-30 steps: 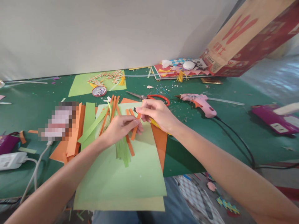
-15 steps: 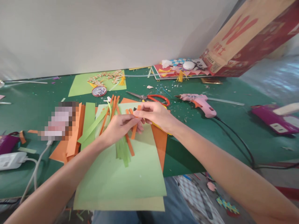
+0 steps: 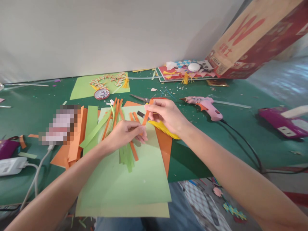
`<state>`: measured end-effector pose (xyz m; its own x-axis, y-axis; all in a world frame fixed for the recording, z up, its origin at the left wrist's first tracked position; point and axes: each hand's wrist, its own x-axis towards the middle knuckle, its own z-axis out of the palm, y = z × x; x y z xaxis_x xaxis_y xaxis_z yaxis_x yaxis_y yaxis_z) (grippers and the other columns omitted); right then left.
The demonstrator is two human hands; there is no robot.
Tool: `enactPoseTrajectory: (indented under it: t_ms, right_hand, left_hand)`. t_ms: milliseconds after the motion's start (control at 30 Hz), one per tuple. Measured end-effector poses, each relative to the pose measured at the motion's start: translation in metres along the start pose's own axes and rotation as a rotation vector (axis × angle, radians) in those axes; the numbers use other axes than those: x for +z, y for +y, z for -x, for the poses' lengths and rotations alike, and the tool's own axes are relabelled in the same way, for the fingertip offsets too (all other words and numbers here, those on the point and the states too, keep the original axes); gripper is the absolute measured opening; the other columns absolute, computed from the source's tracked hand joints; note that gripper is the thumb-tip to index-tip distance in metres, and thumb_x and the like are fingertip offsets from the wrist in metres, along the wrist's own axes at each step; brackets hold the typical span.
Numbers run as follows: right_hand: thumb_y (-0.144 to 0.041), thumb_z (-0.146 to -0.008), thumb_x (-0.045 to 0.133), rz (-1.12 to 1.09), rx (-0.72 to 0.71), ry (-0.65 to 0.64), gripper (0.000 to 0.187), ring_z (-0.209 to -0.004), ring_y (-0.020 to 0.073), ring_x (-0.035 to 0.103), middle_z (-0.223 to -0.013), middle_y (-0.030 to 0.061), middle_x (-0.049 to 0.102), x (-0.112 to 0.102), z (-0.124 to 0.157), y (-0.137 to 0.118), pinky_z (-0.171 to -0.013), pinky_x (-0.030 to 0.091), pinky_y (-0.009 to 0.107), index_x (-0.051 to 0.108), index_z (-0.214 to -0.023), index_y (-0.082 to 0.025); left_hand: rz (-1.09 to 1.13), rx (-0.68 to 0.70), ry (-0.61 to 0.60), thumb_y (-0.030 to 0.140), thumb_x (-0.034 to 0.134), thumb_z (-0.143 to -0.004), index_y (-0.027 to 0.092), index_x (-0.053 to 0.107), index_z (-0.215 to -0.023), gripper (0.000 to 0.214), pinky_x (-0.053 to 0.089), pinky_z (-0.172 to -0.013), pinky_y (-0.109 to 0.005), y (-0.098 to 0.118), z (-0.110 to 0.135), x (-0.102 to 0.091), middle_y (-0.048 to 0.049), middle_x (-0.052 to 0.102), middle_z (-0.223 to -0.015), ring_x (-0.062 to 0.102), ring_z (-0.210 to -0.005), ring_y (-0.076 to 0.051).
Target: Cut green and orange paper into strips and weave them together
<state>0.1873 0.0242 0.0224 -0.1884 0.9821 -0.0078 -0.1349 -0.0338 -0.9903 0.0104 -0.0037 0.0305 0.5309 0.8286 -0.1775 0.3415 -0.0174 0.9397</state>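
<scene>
A short orange paper strip (image 3: 146, 117) stretches between my hands above light green paper sheets (image 3: 125, 186). My left hand (image 3: 125, 133) pinches its lower end, and my right hand (image 3: 166, 115) grips the upper end between thumb and fingers. Under my left hand lie loose green strips (image 3: 126, 157) and several orange strips (image 3: 117, 110). A yellow thing with a toothed edge (image 3: 166, 129) shows below my right hand, which partly covers it. Behind that hand, scissors (image 3: 139, 98) lie with their red handles mostly hidden.
A pink glue gun (image 3: 207, 107) with a black cord lies to the right. Left are orange paper pieces (image 3: 75, 141) and a blurred-out device (image 3: 61, 123) on a white cable. Behind are a small dish of beads (image 3: 102, 94) and a paper bag (image 3: 250, 41).
My hands have drawn apart: the right moved up and right, the left stayed nearly in place. More of the orange strip and the yellow toothed thing now shows.
</scene>
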Motion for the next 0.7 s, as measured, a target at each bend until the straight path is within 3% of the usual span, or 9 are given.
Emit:
enactPoseTrajectory:
  t_ms: [233, 467, 700]
  right_hand:
    - [-0.035, -0.068, 0.077, -0.007, 0.001, 0.012, 0.037, -0.046, 0.0067, 0.047, -0.050, -0.0037, 0.052, -0.0010, -0.0010, -0.0009, -0.045, 0.030, 0.023, 0.048, -0.055, -0.019]
    - [-0.045, -0.068, 0.078, 0.133, 0.043, -0.141, 0.037, -0.047, 0.0063, 0.044, -0.050, -0.0021, 0.053, 0.0011, 0.0008, 0.0011, -0.045, 0.028, 0.023, 0.056, -0.058, -0.016]
    - [-0.042, -0.072, 0.076, 0.162, 0.017, -0.150, 0.038, -0.048, 0.0061, 0.041, -0.051, -0.0020, 0.052, 0.0013, 0.0004, 0.0035, -0.048, 0.028, 0.024, 0.054, -0.056, -0.017]
  left_hand:
    - [0.025, 0.018, -0.019, 0.030, 0.050, -0.092, 0.014, 0.065, -0.070, 0.031, 0.056, -0.067, -0.023, -0.0005, 0.0002, 0.0011, -0.0053, 0.072, -0.074, 0.067, -0.062, -0.011]
    - [0.071, 0.038, -0.002, 0.030, 0.049, -0.093, 0.013, 0.063, -0.074, 0.029, 0.057, -0.068, -0.025, -0.0034, -0.0028, 0.0013, -0.0056, 0.071, -0.074, 0.068, -0.064, -0.012]
    - [0.082, 0.044, -0.016, 0.027, 0.047, -0.095, 0.013, 0.062, -0.077, 0.028, 0.057, -0.069, -0.026, -0.0057, -0.0045, 0.0017, -0.0052, 0.070, -0.075, 0.069, -0.065, -0.012]
